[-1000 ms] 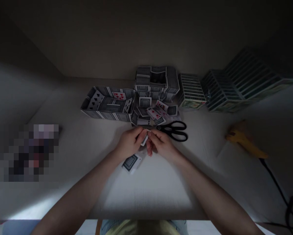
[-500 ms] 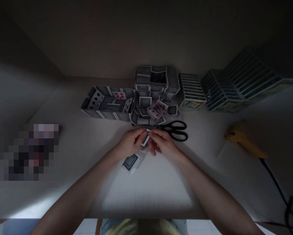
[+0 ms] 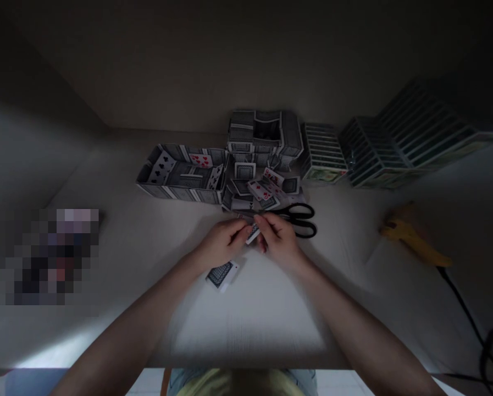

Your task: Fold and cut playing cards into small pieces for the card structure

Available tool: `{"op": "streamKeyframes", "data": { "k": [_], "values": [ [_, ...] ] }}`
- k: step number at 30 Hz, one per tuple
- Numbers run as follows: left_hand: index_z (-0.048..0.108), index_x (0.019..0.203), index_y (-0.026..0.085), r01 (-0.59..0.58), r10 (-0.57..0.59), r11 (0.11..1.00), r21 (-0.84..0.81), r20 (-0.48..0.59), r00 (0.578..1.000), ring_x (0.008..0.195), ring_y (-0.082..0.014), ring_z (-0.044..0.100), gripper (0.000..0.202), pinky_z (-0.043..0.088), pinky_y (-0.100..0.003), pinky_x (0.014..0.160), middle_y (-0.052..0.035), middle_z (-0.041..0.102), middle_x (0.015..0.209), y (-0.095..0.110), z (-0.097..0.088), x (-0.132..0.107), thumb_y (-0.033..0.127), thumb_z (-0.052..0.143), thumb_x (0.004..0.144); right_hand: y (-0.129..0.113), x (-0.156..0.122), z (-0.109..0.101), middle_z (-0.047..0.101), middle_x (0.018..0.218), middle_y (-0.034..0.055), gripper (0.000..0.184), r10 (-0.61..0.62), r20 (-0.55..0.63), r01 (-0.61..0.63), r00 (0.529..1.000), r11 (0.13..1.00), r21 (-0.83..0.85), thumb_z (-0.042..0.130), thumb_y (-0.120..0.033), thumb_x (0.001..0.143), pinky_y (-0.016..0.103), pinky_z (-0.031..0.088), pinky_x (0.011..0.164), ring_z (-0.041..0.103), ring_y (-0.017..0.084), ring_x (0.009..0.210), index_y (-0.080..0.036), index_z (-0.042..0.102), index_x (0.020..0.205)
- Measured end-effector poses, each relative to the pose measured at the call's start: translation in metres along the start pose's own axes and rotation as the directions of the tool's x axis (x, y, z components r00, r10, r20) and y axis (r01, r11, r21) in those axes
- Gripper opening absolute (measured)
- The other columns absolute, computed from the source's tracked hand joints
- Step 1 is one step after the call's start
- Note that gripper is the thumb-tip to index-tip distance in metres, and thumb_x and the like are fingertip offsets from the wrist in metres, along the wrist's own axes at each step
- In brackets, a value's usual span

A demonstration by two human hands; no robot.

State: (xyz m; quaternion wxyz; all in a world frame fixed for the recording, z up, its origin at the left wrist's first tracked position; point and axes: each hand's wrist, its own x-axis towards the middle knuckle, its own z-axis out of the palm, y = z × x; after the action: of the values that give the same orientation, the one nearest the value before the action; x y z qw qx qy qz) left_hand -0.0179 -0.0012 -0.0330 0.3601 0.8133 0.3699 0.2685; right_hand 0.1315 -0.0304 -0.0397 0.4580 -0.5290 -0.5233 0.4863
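My left hand [image 3: 223, 241] and my right hand [image 3: 278, 239] meet in front of me, pinching a single playing card [image 3: 253, 234] between their fingertips. Its patterned back shows, and the fingers hide much of it. Just beyond my right hand lie black-handled scissors [image 3: 300, 221], partly covered by it. Below my left hand, a face-down card [image 3: 220, 274] rests on the white table [image 3: 246, 319]. Farther ahead stand a low box built from cards [image 3: 182, 175] and a taller card structure [image 3: 265, 135], with loose cards [image 3: 262, 190] heaped between and before them.
Rows of slotted cards [image 3: 322, 154] and larger card racks [image 3: 411, 137] stand along the back right. A yellow tool [image 3: 413, 236] with a black cable [image 3: 463, 308] lies at right. A pixelated, unreadable object [image 3: 48, 256] sits at left.
Both hands have shifted slightly right, closer to the scissors. The held card has turned and moved with them, and now shows more of its patterned back.
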Motion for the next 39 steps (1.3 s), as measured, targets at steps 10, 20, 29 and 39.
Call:
{"op": "streamKeyframes", "data": {
  "k": [10, 20, 29, 39],
  "values": [
    [0.041, 0.059, 0.016, 0.084, -0.094, 0.992, -0.094, -0.109, 0.990, 0.051, -0.0076, 0.037, 0.030, 0.031, -0.020, 0.048, 0.0040, 0.040, 0.053, -0.001, 0.004, -0.001, 0.029, 0.039, 0.086, 0.000, -0.001, -0.001, 0.041, 0.048, -0.0040, 0.031, -0.155, -0.079, 0.143, 0.985, 0.980, -0.138, 0.046, -0.038, 0.083, 0.023, 0.029, 0.043, 0.038, 0.009, 0.043, -0.019, 0.046, 0.059],
    [0.041, 0.057, 0.017, 0.208, -0.228, 0.972, -0.105, -0.238, 0.944, 0.048, -0.0077, 0.039, 0.031, 0.028, -0.020, 0.044, 0.0047, 0.039, 0.050, -0.010, 0.004, 0.004, 0.034, 0.044, 0.083, 0.002, -0.004, 0.001, 0.039, 0.044, -0.0052, 0.030, -0.061, 0.017, 0.062, 0.998, 0.994, -0.089, 0.046, -0.041, 0.083, 0.021, 0.026, 0.037, 0.036, 0.008, 0.037, -0.020, 0.047, 0.061],
    [0.044, 0.059, 0.017, 0.190, -0.148, 0.973, 0.132, -0.279, 0.949, 0.048, -0.0085, 0.044, 0.031, 0.029, -0.021, 0.047, 0.0037, 0.047, 0.050, -0.008, 0.001, 0.001, 0.033, 0.042, 0.085, 0.002, -0.006, 0.001, 0.042, 0.048, -0.0030, 0.025, -0.164, 0.037, 0.168, 0.986, 0.958, -0.230, 0.045, -0.032, 0.084, 0.024, 0.029, 0.044, 0.038, 0.011, 0.044, -0.020, 0.047, 0.062],
    [0.041, 0.060, 0.018, 0.120, -0.088, 0.986, 0.113, -0.249, 0.964, 0.048, -0.0087, 0.044, 0.030, 0.031, -0.021, 0.047, 0.0032, 0.045, 0.050, 0.003, 0.015, -0.002, 0.030, 0.036, 0.087, 0.001, -0.002, 0.002, 0.042, 0.048, -0.0033, 0.028, -0.140, 0.059, 0.150, 0.988, 0.962, -0.229, 0.042, -0.036, 0.084, 0.022, 0.026, 0.044, 0.038, 0.011, 0.046, -0.020, 0.048, 0.063]
  ]
}}
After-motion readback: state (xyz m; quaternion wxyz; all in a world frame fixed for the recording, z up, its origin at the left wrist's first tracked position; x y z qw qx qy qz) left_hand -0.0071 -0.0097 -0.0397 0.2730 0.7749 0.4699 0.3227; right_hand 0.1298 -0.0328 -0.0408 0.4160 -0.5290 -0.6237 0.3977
